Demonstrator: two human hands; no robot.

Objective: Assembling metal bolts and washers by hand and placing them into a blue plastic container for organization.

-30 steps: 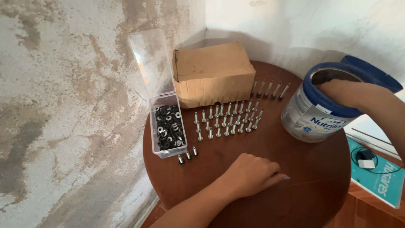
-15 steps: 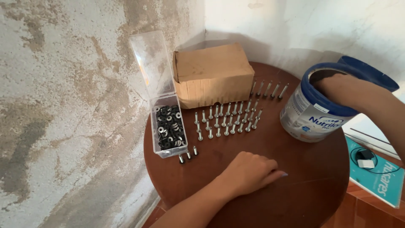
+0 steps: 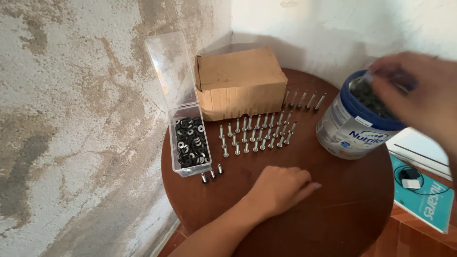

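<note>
Standing upright in rows near the back edge of the round dark-brown wooden table (image 3: 362, 214) are many small silver bolts (image 3: 254, 135), arranged already; three more (image 3: 212, 174) stand by the clear plastic box of black washers (image 3: 190, 143). The right hand (image 3: 419, 95), blurred, fingers curled, is above the blue-rimmed white tin (image 3: 354, 126) of dark pieces; whether it grips anything I cannot tell. The left hand (image 3: 281, 188) rests flat and empty near the front edge. Plenty remains in the tin.
</note>
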